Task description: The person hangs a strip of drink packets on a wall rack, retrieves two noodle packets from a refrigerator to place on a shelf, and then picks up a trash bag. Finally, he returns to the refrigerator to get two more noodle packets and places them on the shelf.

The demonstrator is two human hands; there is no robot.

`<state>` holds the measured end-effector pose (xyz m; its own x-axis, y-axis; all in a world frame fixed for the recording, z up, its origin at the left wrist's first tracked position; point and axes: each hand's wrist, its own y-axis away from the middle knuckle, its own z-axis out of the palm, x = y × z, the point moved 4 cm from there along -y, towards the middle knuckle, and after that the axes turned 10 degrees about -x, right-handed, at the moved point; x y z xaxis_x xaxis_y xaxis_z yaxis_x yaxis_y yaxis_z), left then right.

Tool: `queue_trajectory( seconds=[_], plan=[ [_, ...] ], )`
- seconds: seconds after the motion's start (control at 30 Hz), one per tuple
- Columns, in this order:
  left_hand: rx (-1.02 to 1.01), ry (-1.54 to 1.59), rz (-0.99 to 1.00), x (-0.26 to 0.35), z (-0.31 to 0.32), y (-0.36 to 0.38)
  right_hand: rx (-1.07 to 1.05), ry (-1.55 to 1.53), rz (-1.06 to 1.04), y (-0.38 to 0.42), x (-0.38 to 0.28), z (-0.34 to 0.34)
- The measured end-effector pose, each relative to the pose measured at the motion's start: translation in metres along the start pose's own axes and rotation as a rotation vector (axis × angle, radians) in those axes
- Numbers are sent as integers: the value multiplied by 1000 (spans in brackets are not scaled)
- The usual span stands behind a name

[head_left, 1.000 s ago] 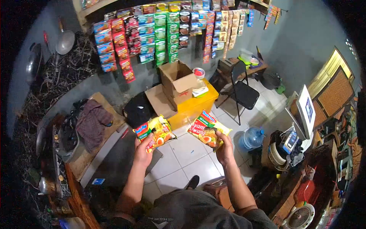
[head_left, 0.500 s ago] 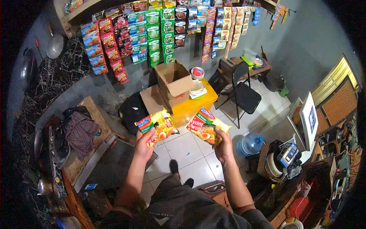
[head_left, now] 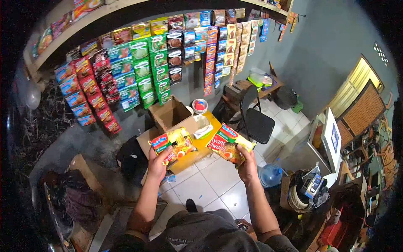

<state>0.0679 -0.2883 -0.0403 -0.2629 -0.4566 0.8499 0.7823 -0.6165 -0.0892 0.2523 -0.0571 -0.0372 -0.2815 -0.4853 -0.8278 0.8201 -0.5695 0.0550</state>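
My left hand [head_left: 158, 164] is closed on a yellow, red and green instant noodle packet [head_left: 181, 145], thumb across its front. In my right hand [head_left: 247, 161] is a second instant noodle packet [head_left: 224, 145] with "Ayam" printed on it, gripped at its right edge. Both packets are held up in front of me, apart from each other, with their printed faces towards me. Beyond the left one stands an open cardboard box [head_left: 184, 124], on a yellow table [head_left: 215, 121]. The box's inside is mostly in shadow.
Strips of sachets [head_left: 142, 69] hang along the wall under a shelf [head_left: 86, 31]. Stacked bowls [head_left: 200, 106] sit beside the box. A black folding chair [head_left: 260, 125] and a blue water jug [head_left: 270, 174] stand on the right. Dark cloth [head_left: 79, 197] lies at the left.
My view has shifted forward and tilted up, so the hanging sachets look larger and more of the shelf shows. Both hands keep their packets, now in front of the box and table.
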Motion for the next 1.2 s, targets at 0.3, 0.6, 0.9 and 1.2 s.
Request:
queue_trajectory(
  seconds=[0.3, 0.6, 0.9, 1.2],
  plan=[
    [-69, -26, 16, -17, 51, -90, 42, -21, -25, -64, -33, -45],
    [-134, -269, 140, -33, 140, -168, -138, 38, -16, -150, -120, -103],
    [54, -495, 227, -12, 180, -229, -329, 134, -92, -244, -199, -106],
    [-125, -898, 546, 105, 230, -294, -599, 509, -421, -336, -284, -38]
  ],
)
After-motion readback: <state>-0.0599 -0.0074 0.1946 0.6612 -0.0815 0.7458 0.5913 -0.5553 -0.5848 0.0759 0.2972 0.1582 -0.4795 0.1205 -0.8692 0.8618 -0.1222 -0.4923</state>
